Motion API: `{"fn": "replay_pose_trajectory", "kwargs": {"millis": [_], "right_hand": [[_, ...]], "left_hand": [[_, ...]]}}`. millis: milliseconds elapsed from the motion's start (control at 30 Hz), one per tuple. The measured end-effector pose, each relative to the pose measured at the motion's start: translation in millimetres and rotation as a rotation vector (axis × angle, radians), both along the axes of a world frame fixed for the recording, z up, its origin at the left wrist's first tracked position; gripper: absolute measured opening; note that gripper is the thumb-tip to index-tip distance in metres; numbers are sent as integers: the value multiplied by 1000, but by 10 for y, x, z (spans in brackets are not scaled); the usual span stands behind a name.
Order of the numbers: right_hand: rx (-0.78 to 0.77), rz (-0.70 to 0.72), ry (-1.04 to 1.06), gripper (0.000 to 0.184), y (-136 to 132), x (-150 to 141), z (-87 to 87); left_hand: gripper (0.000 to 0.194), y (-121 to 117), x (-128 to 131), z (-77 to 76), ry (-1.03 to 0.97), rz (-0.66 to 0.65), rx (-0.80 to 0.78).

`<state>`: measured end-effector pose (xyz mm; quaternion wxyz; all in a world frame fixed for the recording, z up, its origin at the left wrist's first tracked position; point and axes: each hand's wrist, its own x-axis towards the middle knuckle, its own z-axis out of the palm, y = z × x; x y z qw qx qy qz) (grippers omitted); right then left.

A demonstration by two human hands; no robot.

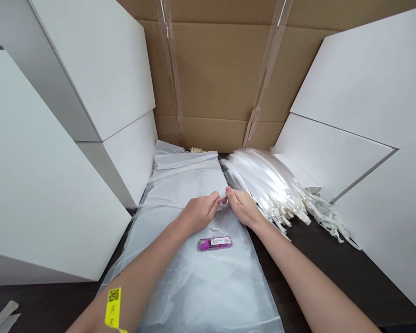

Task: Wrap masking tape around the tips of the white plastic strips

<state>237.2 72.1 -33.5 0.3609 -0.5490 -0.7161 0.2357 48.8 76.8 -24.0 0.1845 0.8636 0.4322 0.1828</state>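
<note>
Left hand: my left hand rests on the thin white sheet, near its right edge.
Right hand: my right hand is just beside the left, at the same edge.
Fingers: on both hands they are narrow, pinching the sheet edge, and the fingertips almost touch.
Sheet: it lies flat on the dark table, between my arms.
Near things: a purple lighter lies on the sheet below my hands; a bundle of glossy white strips lies just right of my right hand.
Around: white boards stand at both sides, a cardboard wall is behind, and a yellow wristband is on my left wrist.
</note>
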Motion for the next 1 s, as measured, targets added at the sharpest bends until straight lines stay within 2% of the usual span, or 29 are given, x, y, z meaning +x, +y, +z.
{"fn": "replay_pose_trajectory", "kwargs": {"millis": [567, 1000], "right_hand": [[11, -3, -32, 68, -37, -3, 41], [-4, -5, -29, 66, -24, -14, -16]], "left_hand": [[32, 8, 4, 3, 30, 4, 19], [31, -1, -3, -13, 45, -9, 42]]}}
